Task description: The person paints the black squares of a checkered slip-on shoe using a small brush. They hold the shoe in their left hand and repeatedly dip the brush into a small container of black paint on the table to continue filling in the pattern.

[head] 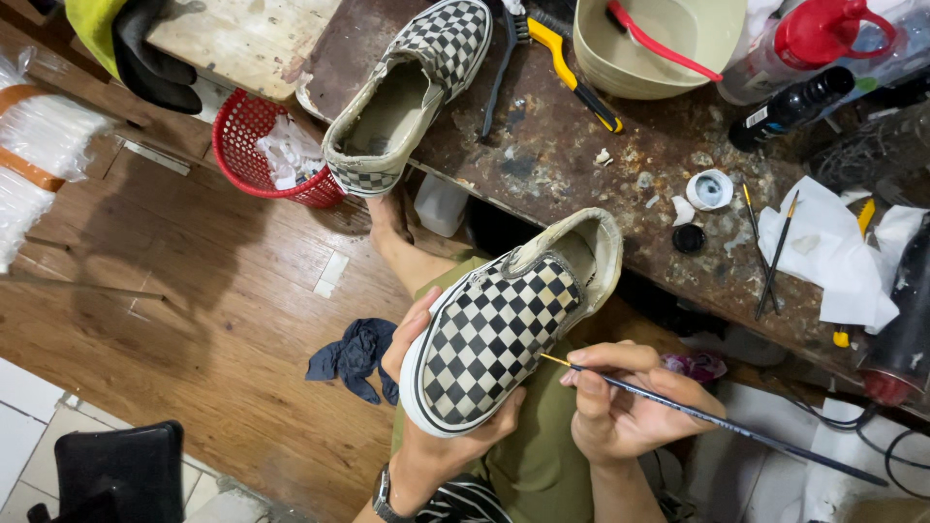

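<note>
We cradle the checkered slip-on shoe over our lap in the left hand, its grip wrapped round the toe to steady it, while the right hand pinches a fine paintbrush against its side, the matching shoe resting on the stained worktop far left.

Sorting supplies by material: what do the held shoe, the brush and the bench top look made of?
Shoe: woven canvas, matte checks, pale smooth rubber-like edge. Brush: dark glossy handle, likely lacquered wood or plastic. Bench top: unclear, brown, blotchy with dried stains.
</note>
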